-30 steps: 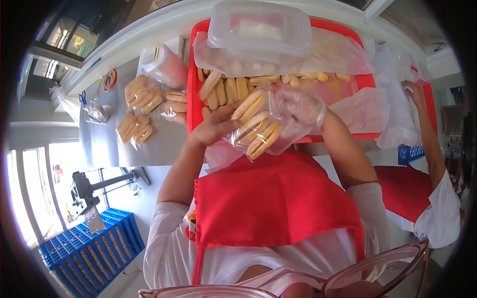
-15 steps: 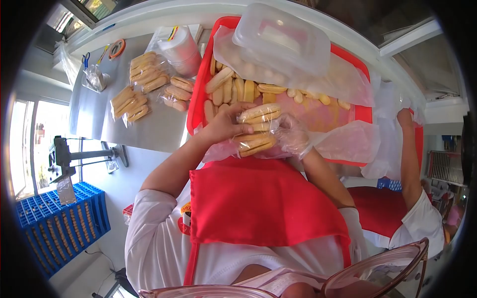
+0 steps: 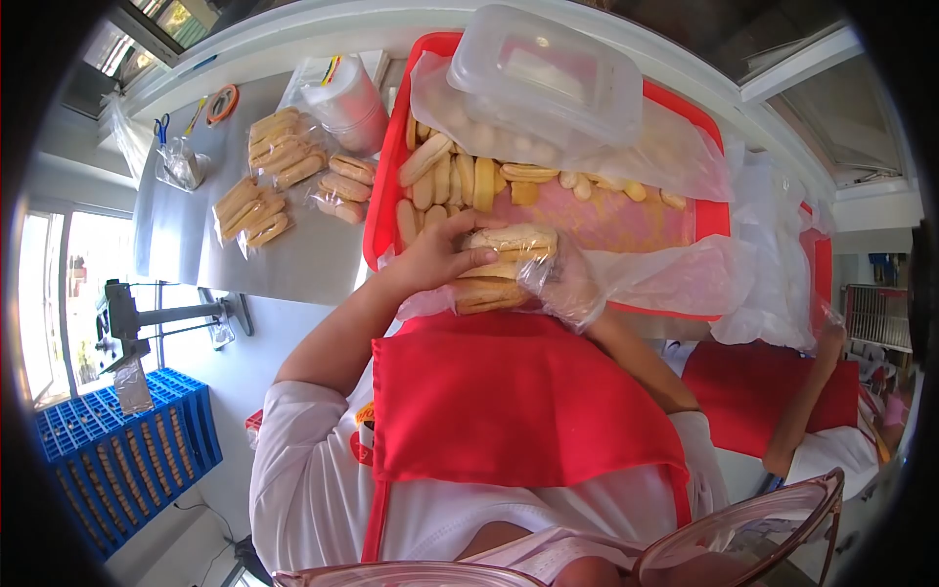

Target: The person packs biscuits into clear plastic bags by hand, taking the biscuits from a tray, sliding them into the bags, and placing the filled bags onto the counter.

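A clear plastic bag of ladyfingers [image 3: 501, 266] is held in front of my red apron, over the near edge of the red tray [image 3: 383, 210]. My left hand [image 3: 442, 256], bare, grips the bag's left side with the thumb across its front. In a clear plastic glove, my right hand [image 3: 569, 284] holds the right end, where the plastic is bunched; its fingertips are partly hidden. Behind the bag, loose ladyfingers [image 3: 442, 181] lie in the tray, next to pink-toned paper [image 3: 606, 220].
A translucent plastic container [image 3: 543, 78] sits on sheeting over the tray. On the metal table at left are filled bags [image 3: 252, 210], a roll of plastic [image 3: 344, 103], tape [image 3: 223, 104] and scissors [image 3: 161, 129]. Blue crates [image 3: 132, 450] stand below. A co-worker's arm [image 3: 807, 401] shows at right.
My right hand has shifted slightly down and left, around the bag's right end, and the bag has turned a little. The co-worker's arm has drawn back from the far-right tray.
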Demonstrator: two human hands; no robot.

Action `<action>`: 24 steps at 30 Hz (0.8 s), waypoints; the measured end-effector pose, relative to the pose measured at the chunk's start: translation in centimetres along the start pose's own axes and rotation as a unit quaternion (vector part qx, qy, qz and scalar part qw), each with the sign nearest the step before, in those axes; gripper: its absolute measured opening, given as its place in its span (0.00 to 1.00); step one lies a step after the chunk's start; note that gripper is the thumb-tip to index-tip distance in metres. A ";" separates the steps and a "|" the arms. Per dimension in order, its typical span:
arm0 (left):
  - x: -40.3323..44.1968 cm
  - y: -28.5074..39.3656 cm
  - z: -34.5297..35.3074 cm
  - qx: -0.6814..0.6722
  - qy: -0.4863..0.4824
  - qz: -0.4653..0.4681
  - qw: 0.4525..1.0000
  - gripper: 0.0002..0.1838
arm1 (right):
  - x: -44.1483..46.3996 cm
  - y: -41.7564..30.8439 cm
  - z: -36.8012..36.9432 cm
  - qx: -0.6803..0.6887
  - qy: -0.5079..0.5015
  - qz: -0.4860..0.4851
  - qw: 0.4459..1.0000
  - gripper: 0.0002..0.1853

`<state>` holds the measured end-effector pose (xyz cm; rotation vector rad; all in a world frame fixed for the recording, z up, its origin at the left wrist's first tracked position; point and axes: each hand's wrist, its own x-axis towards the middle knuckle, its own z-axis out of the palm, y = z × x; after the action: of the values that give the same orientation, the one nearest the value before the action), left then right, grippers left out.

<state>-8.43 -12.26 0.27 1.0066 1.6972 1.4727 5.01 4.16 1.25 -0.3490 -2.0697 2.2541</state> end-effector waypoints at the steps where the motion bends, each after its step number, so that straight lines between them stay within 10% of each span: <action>1: 0.0 -0.1 -0.1 -0.012 -0.003 -0.010 1.000 0.22 | -0.2 -0.1 0.1 -0.024 0.002 -0.009 1.000 0.28; 8: -0.6 1.3 -0.4 -0.070 -0.057 -0.088 0.992 0.21 | -1.1 -1.1 0.5 -0.046 0.002 -0.021 0.999 0.29; 17: -1.6 0.2 1.2 -0.206 0.150 -0.122 0.959 0.32 | -1.1 0.6 -1.3 -0.082 -0.051 0.125 0.987 0.16; 21: -4.8 -0.7 2.5 -0.042 0.067 -0.055 0.995 0.42 | -1.5 2.0 -2.7 -0.169 -0.122 0.085 0.974 0.19; 24: -6.0 -1.3 3.4 -0.174 0.040 -0.137 0.974 0.49 | -1.7 4.4 -2.3 0.027 -0.050 0.074 0.996 0.16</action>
<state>-2.75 -16.01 -1.48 0.5115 1.4912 1.5683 7.65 5.69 -3.07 -0.4070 -2.0910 2.4546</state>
